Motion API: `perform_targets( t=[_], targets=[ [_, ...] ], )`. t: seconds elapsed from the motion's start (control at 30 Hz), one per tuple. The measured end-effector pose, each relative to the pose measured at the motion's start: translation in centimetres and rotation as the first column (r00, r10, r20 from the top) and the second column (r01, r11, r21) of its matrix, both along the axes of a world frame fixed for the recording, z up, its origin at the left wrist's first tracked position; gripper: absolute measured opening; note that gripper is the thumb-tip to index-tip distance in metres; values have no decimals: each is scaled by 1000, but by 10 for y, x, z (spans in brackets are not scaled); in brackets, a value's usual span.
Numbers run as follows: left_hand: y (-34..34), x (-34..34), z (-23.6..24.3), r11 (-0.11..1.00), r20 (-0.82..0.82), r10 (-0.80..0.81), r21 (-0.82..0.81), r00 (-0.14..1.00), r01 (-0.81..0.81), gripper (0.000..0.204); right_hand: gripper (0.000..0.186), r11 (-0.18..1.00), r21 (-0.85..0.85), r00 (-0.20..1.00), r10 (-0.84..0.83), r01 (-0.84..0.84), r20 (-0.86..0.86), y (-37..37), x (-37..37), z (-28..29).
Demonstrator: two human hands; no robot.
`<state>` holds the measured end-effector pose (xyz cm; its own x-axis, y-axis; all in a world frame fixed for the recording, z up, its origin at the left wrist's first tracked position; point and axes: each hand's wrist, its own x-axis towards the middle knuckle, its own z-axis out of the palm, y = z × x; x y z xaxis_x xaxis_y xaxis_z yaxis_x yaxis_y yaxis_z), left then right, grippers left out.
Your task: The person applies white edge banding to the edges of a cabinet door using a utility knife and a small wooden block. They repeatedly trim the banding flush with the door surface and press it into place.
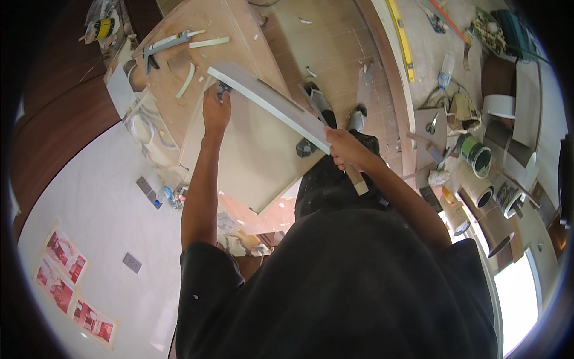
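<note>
I hold a long, narrow white-edged board (263, 103) at a slant over a beige panel (254, 161) on the wooden work surface. My left hand (216, 105) is closed at the board's upper left end, beside a small dark object (223, 90) whose kind I cannot make out. My right hand (342, 145) grips the board's lower right end. A pale wooden strip (357, 179) shows below that hand; whether the fingers hold it too is unclear. A second dark fitting (306, 147) lies beneath the board, near the panel's edge.
A caulking gun (164, 43) and pale offcuts (208, 42) lie on the work surface (227, 27). At right are a yellow level (399, 36), scissors (432, 124), several cans (475, 152) and a plastic bottle (446, 72). A white wall (107, 209) stands at left.
</note>
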<state>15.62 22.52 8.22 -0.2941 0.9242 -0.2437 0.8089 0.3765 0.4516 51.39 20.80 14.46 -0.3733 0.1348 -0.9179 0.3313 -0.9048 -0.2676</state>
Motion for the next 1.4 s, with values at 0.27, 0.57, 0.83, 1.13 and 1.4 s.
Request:
perform_targets(
  t=[0.27,0.57,0.83,1.13,1.4],
  targets=[
    [15,-87,-41,995,79,12,101,997,-20,51,42,999,45,999,25,-24,-27,38,-101,-10],
    [-87,-151,-61,931,-41,357,-67,933,-359,74,37,964,183,948,132,-190,290,39,-60,-180],
    [-199,-241,-79,753,-168,579,-265,798,-602,92,43,975,-151,894,209,-160,397,-25,-25,-241],
    [-203,-226,-92,511,-430,614,-422,661,-749,97,43,858,-490,959,-12,156,284,-20,-9,-233],
    [-188,-229,-94,549,-440,547,-453,712,-702,96,43,848,-488,948,-50,207,315,9,-17,-220]
  ],
)
